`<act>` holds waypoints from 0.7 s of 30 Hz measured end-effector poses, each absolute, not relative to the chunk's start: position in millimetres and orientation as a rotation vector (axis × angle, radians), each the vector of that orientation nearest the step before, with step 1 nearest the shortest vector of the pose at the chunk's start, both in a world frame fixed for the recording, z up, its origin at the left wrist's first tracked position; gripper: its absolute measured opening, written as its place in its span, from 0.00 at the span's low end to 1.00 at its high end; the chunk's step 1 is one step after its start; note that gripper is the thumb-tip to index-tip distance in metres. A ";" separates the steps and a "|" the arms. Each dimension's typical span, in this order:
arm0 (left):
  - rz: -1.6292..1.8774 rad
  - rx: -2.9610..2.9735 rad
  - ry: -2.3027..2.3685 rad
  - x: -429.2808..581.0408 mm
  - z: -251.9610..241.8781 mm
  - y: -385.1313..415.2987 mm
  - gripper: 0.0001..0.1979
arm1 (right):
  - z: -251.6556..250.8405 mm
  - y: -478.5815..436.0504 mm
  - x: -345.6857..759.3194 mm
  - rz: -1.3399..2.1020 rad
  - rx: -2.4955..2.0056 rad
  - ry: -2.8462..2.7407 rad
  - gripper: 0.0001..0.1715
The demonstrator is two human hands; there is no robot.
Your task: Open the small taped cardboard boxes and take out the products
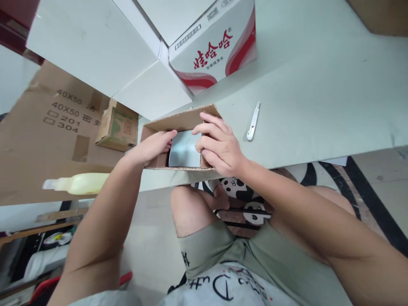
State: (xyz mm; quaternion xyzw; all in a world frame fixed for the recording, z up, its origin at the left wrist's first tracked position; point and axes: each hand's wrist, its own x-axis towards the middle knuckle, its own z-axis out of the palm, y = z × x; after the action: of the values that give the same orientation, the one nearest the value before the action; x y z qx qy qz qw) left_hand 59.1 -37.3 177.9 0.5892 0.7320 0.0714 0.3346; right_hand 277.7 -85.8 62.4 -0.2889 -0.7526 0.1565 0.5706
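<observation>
A small brown cardboard box (178,122) stands open at the near edge of the pale table (302,97). Inside it lies a flat silvery packet (184,149). My left hand (153,146) reaches into the box from the left, fingers stretched out and touching the packet's left edge. My right hand (219,144) curls over the box's right wall, fingers bent against the packet's right side. Both hands press on the packet from either side.
A white utility knife (253,122) lies on the table right of the box. A white and red printed carton (216,42) stands behind. Left are a small printed box (117,125), large flat cardboard (47,127) and a pale yellow bottle (79,183).
</observation>
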 end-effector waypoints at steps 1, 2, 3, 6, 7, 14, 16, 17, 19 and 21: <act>0.200 1.431 1.914 61.1 177.7 -37.6 0.21 | 62.5 -86.3 277.5 0.355 -0.680 -1.763 0.17; 0.231 1.338 1.923 63.5 178.7 -38.3 0.19 | 62.7 -86.8 277.2 0.346 -0.688 -1.759 0.17; 0.280 1.279 1.936 65.8 181.0 -39.4 0.18 | 62.8 -87.3 276.8 0.342 -0.703 -1.756 0.17; 0.441 1.318 1.957 71.6 193.7 -43.5 0.13 | 63.5 -88.6 274.9 0.354 -0.774 -1.752 0.16; 0.482 1.349 1.958 73.4 199.3 -45.2 0.12 | 63.6 -88.8 274.0 0.362 -0.793 -1.751 0.16; 0.328 1.756 1.707 110.1 228.1 -68.2 0.14 | 60.0 -88.1 265.0 0.304 -0.829 -1.715 0.14; 0.421 1.792 1.617 118.7 232.9 -72.7 0.12 | 57.9 -87.3 264.1 0.260 -0.816 -1.724 0.15; 0.590 1.782 1.638 119.4 235.7 -72.9 0.09 | 56.9 -86.7 264.2 0.240 -0.803 -1.724 0.16; 0.877 1.727 1.781 113.4 241.2 -69.8 0.04 | 55.6 -85.3 265.3 0.212 -0.762 -1.714 0.17; 0.740 1.700 1.982 101.2 243.8 -64.4 0.06 | 55.2 -83.6 266.8 0.209 -0.725 -1.709 0.17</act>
State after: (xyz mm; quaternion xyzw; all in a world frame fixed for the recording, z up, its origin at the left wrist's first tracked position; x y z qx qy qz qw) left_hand 101.2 -64.4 243.8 0.6121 0.7136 0.2666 0.2121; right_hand 266.8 -83.6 55.2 -0.3121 -0.7356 0.0898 0.5944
